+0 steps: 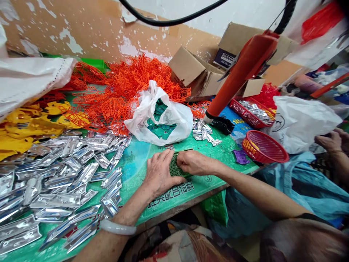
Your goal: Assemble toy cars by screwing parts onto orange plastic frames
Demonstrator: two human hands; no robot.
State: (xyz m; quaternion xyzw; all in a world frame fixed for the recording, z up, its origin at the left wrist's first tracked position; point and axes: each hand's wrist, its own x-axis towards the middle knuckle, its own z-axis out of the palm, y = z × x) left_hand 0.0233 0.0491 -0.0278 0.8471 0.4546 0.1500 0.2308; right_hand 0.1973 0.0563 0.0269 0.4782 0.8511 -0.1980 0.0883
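My left hand [160, 170] lies against the left side of a small green container with a perforated floor [174, 168], thumb along its near edge and fingers over its far edge. Curled into the same container, the fingers of my right hand [194, 162] are closed; whatever is between them is hidden. Just beyond both hands stands a white plastic bag [180, 122] holding flat dark green pieces [160, 129]. Shiny bent metal pieces [79, 174] are heaped to the left of my left hand. Several more small metal pieces [204, 134] lie beyond my right hand.
Orange plastic lattice parts [144, 80] and yellow pieces [32, 127] are piled behind. An orange tool [242, 72] hangs over the right side. A red basket [264, 147] sits near the table edge, by a purple piece [240, 157]. Another person's hand [329, 141] shows at far right.
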